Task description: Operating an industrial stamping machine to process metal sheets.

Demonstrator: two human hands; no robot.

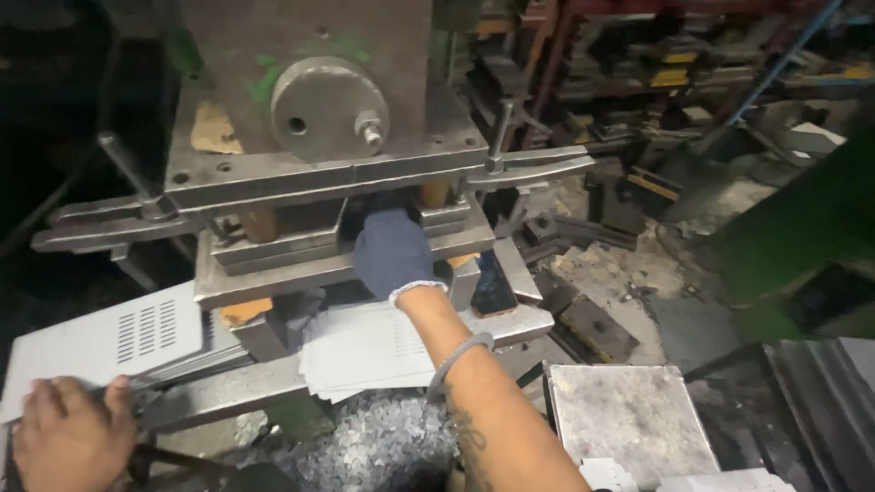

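Two hands work the press: the gloved right hand (392,251) reaches into the die gap (365,214), its grip hidden, while the bare left hand (68,437) lies spread on the vented metal sheets (109,342), so clearing the die seemingly precedes feeding.

The room was a dim, cluttered workshop, lit mostly from the right. A large grey press machine (310,109) filled the upper middle and served as the landmark. Left of it the space fell into near darkness. Right of it and further back, metal racks (674,55) with red and blue posts held stacked dark steel blocks. Below those racks the concrete floor (702,319) was dusty and strewn with scrap and heavy blocks. A green painted frame (802,228) slanted at the far right. In front of the press, low down, lay a heap of small metal chips (383,446) and a square grey plate (629,419).
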